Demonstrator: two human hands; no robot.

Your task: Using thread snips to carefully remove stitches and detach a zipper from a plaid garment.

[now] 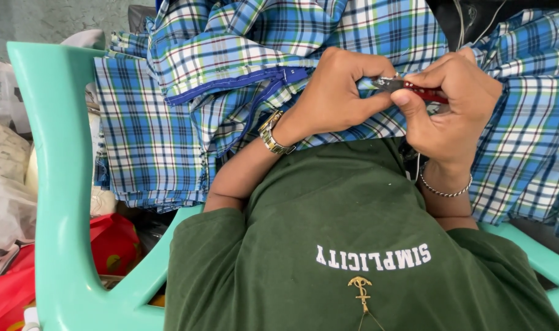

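Green shirt close; both hands shut: left hand pinches plaid cloth, right hand grips red clipper.

Small red-handled thread snips, lying nearly level, pinched in the right grip; blue plaid fabric bunched under the left grip, spilling outward.

A red plastic bag with small yellow-green marks lay low at the left, near the green chair's leg. More red plastic spread toward the near left corner. Above it, along the left edge, sat pale bags, whitish and crumpled, with faint grey marks, and one more whitish bag lay farther off. No sign or screen showed. White lettering on the green shirt was the only print.
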